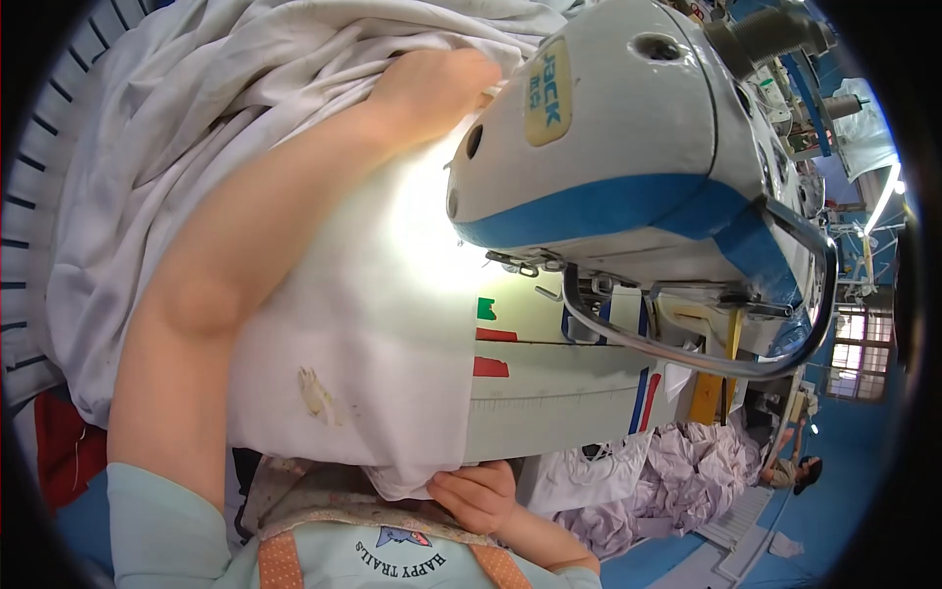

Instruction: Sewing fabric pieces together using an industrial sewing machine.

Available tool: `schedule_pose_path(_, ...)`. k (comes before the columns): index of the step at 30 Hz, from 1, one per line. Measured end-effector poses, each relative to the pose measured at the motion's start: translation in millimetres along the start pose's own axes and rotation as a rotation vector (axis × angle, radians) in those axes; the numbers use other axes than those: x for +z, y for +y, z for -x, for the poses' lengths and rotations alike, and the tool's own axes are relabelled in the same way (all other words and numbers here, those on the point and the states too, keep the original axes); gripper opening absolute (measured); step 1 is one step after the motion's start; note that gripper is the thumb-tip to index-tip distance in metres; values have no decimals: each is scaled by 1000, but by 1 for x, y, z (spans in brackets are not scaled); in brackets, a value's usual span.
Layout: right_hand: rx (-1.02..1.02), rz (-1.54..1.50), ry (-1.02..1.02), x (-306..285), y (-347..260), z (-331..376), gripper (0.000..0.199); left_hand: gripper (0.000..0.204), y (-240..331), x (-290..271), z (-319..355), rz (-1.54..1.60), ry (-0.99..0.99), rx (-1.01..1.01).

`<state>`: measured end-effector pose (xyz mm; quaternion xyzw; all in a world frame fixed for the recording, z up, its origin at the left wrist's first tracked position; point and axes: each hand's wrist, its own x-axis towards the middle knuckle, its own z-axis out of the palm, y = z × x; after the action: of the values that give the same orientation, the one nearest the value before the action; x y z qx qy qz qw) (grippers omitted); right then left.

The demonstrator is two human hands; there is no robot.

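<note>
1. White fabric (373, 324) covers our sewing table (549, 393).
2. Our left hand (432, 88) presses flat on it behind the sewing machine head (628, 147), which blocks our view.
3. Our right hand (481, 496) pinches its near edge.

Two hands on white fabric at a sewing machine

The left hand (432, 88) reaches far forward, resting on the bunched white fabric (363, 324) just left of the white-and-blue sewing machine (628, 147) head. The right hand (479, 496) sits close to the body, fingers curled on the fabric's near edge where it hangs off the surface (549, 393). Between the hands the cloth lies flat and brightly lit; a small yellowish stain shows left of the right hand. Beyond the right hand, pale lilac cloth (687, 461) lies heaped.
</note>
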<state>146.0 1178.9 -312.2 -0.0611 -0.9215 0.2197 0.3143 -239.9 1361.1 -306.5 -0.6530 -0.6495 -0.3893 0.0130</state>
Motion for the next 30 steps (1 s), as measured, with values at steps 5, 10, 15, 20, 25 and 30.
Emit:
schedule_pose_path(5, -8, 105, 64, 0, 2, -6, 30, 23, -15, -1, -14, -240, -60, 19)
schedule_pose_path(10, 14, 150, 173, 6, 3, -9, 34, 19, -21, 2, -23, -332, 57, 94)
schedule_pose_path(15, 15, 150, 150, 7, 3, -8, 36, 21, -22, 2, -21, -281, -14, -43)
schedule_pose_path(20, -76, 176, 108, 6, 7, -11, 32, 28, -15, -23, -12, -106, -79, 2)
schedule_pose_path(25, -41, 79, 37, -2, 6, -16, 27, 71, 40, -123, 93, -405, -324, 61)
schedule_pose_path(30, -10, -4, 34, -6, 6, -25, 27, 42, 32, -187, 242, -613, -100, -592)
